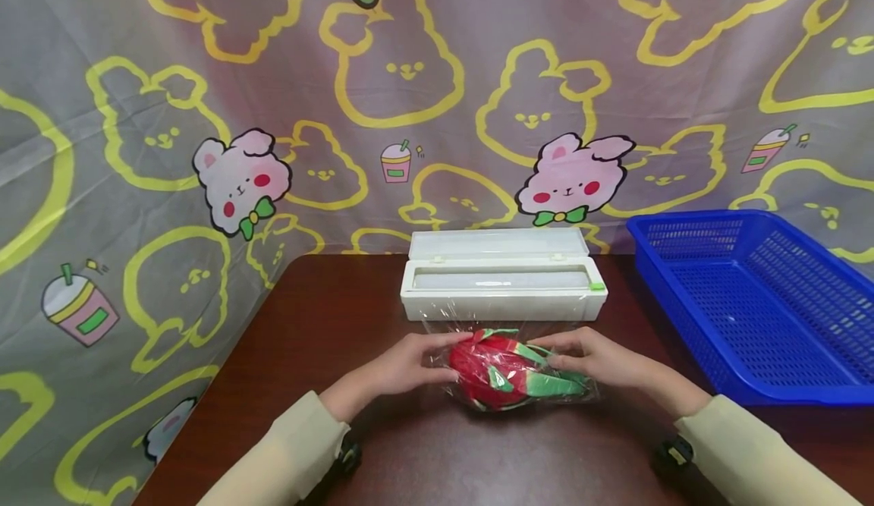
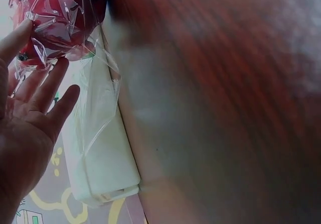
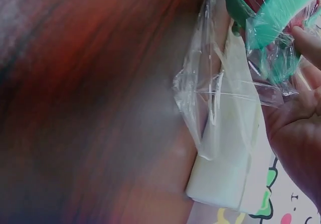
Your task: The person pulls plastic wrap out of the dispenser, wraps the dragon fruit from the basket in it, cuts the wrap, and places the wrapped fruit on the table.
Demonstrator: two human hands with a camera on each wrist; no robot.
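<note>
A red dragon fruit (image 1: 486, 369) with green scales lies on its side between my hands, in front of the white box, wrapped in crinkled clear cling film (image 3: 188, 91). My left hand (image 1: 404, 363) holds its rounded red end, thumb on the near side and fingers behind. At the green-tipped end, my right hand (image 1: 604, 358) grips the wrapped scales between thumb and fingers. Loose film spreads behind the fruit toward the box, and a flap of film (image 2: 108, 91) hangs past the fingers in the left wrist view.
Behind the fruit stands a white cling film dispenser (image 1: 505, 307), its lid raised and a film roll (image 1: 501, 280) inside. A green slider (image 1: 597, 287) sits at its right end. To the right is a blue plastic basket (image 1: 806, 396) on the dark wooden table (image 1: 273, 385). A patterned cloth hangs behind.
</note>
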